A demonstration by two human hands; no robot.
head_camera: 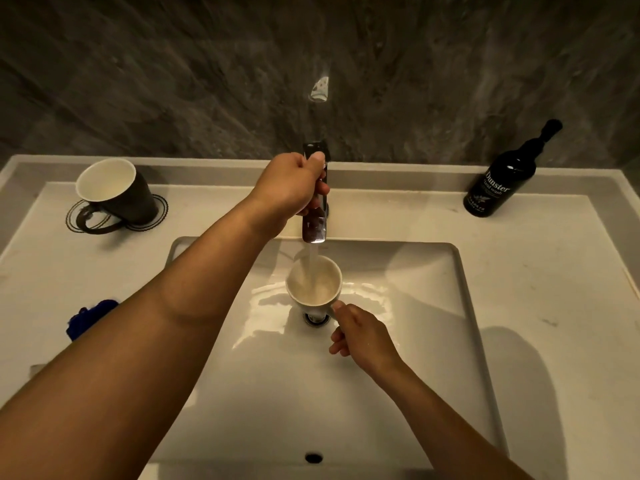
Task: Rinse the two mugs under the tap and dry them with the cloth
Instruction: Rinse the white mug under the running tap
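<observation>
The right hand (363, 336) has its grip curled tight on the handle of a mug (314, 285), thumb on top and fingers folded beneath — the handle itself is hidden inside the hand. The mug is held upright over the basin (433, 341), straight above the drain (313, 318), and the stream of water (311, 258) from the tap (315, 223) falls into its pale interior. The left hand (292, 187) reaches across to the tap lever, its grip closed around the lever with the thumb pressed on the top end. The second mug (112, 192), dark outside and light inside, stands on a round coaster (152, 211) at the far left of the tabletop (536, 271), well apart from the basin. A blue cloth (88, 317) lies on the left — partly hidden by the left forearm. A dark hand-wash bottle (502, 183) stands at the far right.
</observation>
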